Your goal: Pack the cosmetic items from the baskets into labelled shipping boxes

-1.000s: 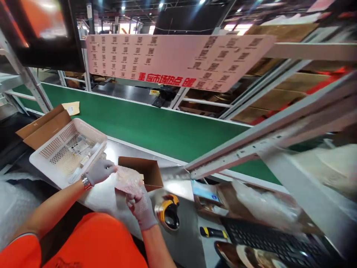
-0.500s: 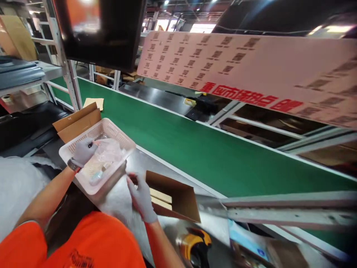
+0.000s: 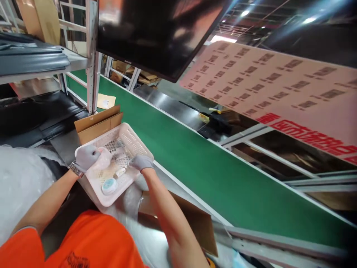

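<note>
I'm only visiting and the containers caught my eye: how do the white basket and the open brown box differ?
The basket has perforated, pale walls; the box has solid, brown cardboard ones. The left hand and right hand are at the basket, while the right forearm partly hides the box. Both are open on top.

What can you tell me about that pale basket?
The basket is shallow, roughly rectangular, pinkish white, apparently plastic, with rounded corners and many small holes in its walls and floor. It sits open side up beside the green conveyor belt, with cardboard behind it. A round blue-and-white item and other small things lie inside. The left hand, holding clear wrap, and right hand are over it; contact is unclear.
</note>
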Demonstrator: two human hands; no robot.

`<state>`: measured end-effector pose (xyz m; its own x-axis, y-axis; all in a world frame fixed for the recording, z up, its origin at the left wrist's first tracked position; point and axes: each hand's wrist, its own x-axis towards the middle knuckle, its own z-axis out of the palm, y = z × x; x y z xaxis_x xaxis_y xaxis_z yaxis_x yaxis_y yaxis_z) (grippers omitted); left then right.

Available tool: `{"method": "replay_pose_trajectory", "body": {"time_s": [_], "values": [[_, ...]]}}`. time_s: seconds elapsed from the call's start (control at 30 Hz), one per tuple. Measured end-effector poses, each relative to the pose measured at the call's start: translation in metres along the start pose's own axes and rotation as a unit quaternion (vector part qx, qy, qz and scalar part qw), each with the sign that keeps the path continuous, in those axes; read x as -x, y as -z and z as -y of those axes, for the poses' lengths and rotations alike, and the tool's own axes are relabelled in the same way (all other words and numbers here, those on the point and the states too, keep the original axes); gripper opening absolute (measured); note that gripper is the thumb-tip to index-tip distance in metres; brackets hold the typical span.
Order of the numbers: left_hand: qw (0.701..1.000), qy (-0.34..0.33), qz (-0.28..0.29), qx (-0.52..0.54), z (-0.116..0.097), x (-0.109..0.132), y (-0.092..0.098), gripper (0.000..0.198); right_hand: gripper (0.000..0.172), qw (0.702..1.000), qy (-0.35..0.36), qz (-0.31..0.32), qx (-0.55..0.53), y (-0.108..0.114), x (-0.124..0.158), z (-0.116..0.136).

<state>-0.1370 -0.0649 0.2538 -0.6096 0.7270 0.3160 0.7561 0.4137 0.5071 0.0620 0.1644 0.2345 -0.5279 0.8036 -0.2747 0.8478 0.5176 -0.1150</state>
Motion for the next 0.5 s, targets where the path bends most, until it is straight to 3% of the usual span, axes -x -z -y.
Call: {"method": "replay_pose_trajectory", "body": {"time_s": [0.13, 0.23, 0.3, 0.4, 0.5], "values": [[0.999, -0.012, 0.015, -0.033, 0.008, -0.005, -0.006, 0.042, 0.020, 0.998, 0.016, 0.038, -0.036, 0.008, -0.002, 0.001], [0.997, -0.034, 0.025, -0.066, 0.013, -0.011, -0.009, 0.034, 0.028, 0.987, 0.065, 0.053, -0.138, 0.000, 0.016, 0.011], [0.995, -0.063, 0.021, -0.079, 0.016, -0.016, -0.012, 0.033, 0.030, 0.963, 0.114, 0.127, -0.208, -0.013, 0.034, 0.024], [0.990, -0.117, 0.010, -0.076, 0.018, -0.022, -0.019, 0.034, 0.034, 0.952, 0.176, 0.227, -0.107, -0.031, 0.063, 0.049], [0.989, -0.143, 0.019, -0.040, 0.019, -0.023, -0.027, 0.032, 0.042, 0.964, 0.179, 0.194, 0.018, -0.038, 0.083, 0.074]]}}
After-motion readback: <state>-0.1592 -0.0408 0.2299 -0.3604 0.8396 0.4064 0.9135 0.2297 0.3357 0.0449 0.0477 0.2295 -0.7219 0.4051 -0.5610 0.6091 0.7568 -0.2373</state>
